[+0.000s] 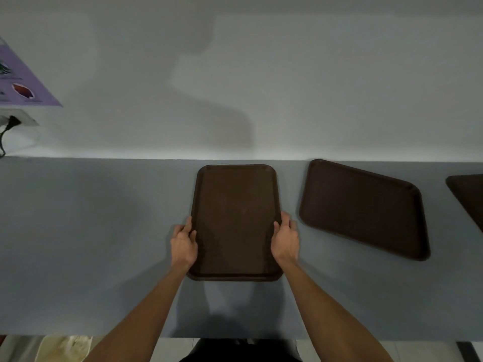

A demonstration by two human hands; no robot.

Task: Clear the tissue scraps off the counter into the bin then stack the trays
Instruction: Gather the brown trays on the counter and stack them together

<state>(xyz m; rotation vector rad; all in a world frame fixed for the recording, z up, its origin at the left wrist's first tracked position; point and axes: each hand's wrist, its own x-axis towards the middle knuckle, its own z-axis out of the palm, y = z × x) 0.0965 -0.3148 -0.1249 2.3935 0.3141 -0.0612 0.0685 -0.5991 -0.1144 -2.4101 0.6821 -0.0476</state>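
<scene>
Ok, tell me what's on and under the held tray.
Nothing lies on the held tray; only the left hand and right hand grip its side edges. Beneath it, the counter is covered, so that is unseen.

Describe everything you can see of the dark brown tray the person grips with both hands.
The dark brown rectangular tray looks like matte plastic, with rounded corners and a low raised rim, and carries nothing. Its long sides run away from the person, over the grey counter. The left hand grips its left rim and the right hand its right rim, thumbs on top. Whether it rests on the counter or is slightly lifted is unclear.
</scene>
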